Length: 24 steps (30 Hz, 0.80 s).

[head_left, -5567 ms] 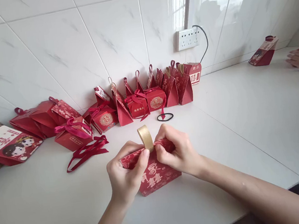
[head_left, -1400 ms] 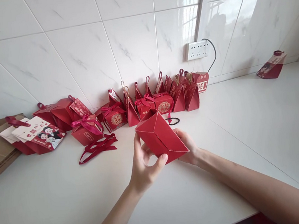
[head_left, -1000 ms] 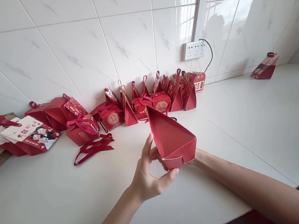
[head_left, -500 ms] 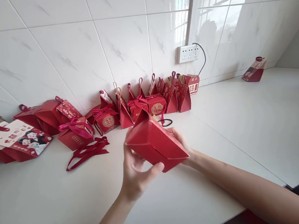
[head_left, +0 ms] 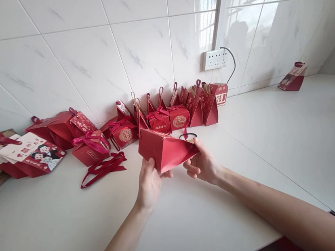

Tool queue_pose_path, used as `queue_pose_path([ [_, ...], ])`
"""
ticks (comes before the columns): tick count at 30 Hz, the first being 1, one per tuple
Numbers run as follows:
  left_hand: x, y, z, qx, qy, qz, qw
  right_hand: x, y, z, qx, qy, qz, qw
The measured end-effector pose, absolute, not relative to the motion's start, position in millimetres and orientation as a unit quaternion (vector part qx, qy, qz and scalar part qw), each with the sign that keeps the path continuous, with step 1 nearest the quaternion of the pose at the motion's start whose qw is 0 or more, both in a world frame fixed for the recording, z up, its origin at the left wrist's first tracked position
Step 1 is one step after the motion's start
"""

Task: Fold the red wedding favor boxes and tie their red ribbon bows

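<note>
Turned since the earlier frame, the box (head_left: 172,149) points right above the counter (head_left: 197,219) (ribbon (head_left: 104,169) to its left); left hand (head_left: 149,184), fingers half-curled, grips its base, right hand (head_left: 205,162) pinches its tip.

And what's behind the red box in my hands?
Beyond the held box, parts of a red bow-tied box and a black band show. Their lower edges, and the counter directly behind, are covered.
</note>
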<state>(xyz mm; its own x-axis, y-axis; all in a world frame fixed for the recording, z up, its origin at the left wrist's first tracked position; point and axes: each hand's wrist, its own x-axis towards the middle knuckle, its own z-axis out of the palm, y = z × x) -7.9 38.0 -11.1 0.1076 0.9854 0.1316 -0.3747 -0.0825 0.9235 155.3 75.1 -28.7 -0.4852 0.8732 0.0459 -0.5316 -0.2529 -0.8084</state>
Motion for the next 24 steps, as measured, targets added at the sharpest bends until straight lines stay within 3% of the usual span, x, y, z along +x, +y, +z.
queue_pose_path([
  [11, -10.1, 36.8, -18.6, 0.523, 0.301, 0.586, 0.541, 156.7, 76.5, -27.5, -0.200, -0.349, 0.788, 0.466],
  [24, -9.9, 45.8, -17.7, 0.375, 0.353, 0.568, 0.642, 156.5, 74.1, -27.4, -0.227, -0.429, 0.730, 0.480],
])
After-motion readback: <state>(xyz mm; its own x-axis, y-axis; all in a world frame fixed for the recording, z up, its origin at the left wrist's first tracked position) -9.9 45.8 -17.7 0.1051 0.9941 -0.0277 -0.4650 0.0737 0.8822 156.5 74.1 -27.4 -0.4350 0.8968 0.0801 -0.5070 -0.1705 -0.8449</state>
